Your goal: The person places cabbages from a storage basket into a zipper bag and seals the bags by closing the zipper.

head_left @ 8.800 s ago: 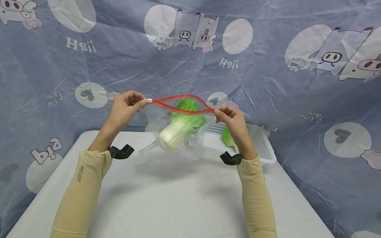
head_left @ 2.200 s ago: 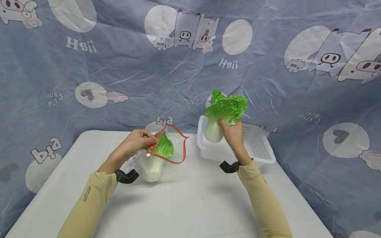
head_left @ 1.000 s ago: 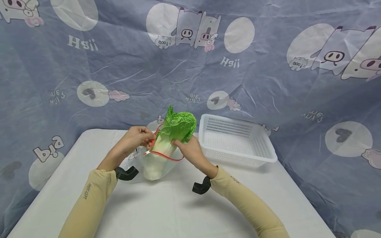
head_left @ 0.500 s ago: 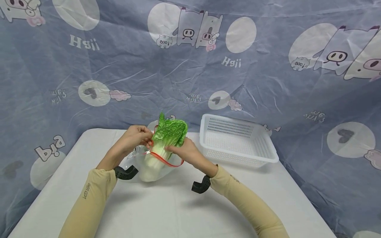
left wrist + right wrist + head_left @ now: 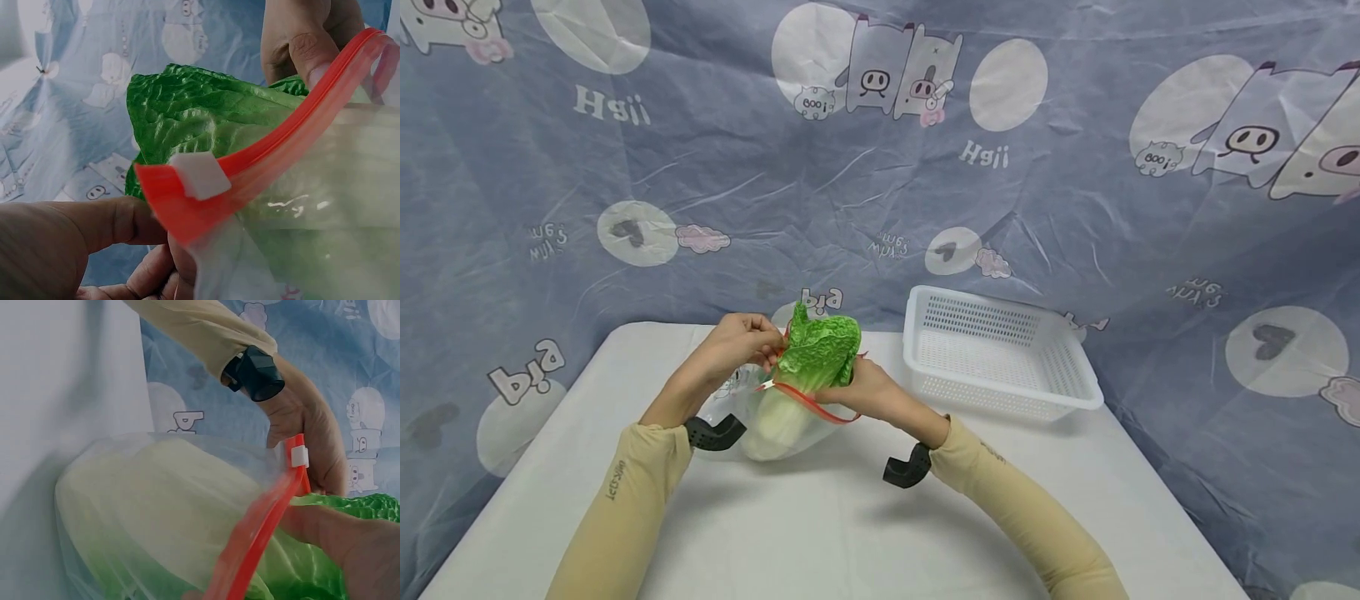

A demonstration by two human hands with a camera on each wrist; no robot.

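Note:
A clear zip bag [image 5: 808, 402] with a red closure strip leans on the table, its mouth spread. A napa cabbage [image 5: 820, 346] sits stem-first in it, green leaves sticking out above the strip. My left hand [image 5: 737, 346] pinches the bag's rim near the white slider [image 5: 200, 175]. With the thumb across its stalk, my right hand [image 5: 872, 390] grips the cabbage at the bag's mouth. In the right wrist view, the pale stem end [image 5: 156, 500] shows through the plastic. The other cabbage seen earlier in the bag cannot be told apart now.
A white perforated basket [image 5: 985, 387] stands at the back right of the white-covered table [image 5: 820, 533]. Behind the table hangs a blue-grey printed cloth [image 5: 715, 150].
My right hand took a cabbage from the basket and carried it left to the bag. During the last second the cabbage has slid lower into the bag; my left hand stays at the rim.

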